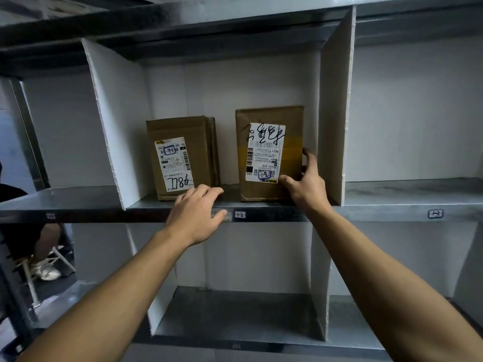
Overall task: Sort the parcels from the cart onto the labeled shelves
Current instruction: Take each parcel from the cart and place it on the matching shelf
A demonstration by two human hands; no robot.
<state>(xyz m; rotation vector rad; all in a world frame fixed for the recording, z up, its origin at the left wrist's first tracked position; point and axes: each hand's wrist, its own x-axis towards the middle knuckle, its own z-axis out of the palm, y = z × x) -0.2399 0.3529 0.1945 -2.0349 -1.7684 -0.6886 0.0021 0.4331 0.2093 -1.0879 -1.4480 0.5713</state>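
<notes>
Both parcels stand upright on the shelf (379,202) above the tag (239,214) — left box (183,155) up-left of it, right box (269,152) up-right. Right hand (305,182) grips right box, thumb on front, fingers round its side. Left hand (194,218) spread loose, just left of tag.

Head view, facing shelves (261,214) closely

Two bare arms show and no clothing reaches them. The left forearm (104,296) comes in from 7 o'clock and the right forearm (392,270) from 5 o'clock, each smooth and tapering to a narrow wrist. The left grip (194,218) and right grip (307,186) are bare hands with slender fingers.
</notes>
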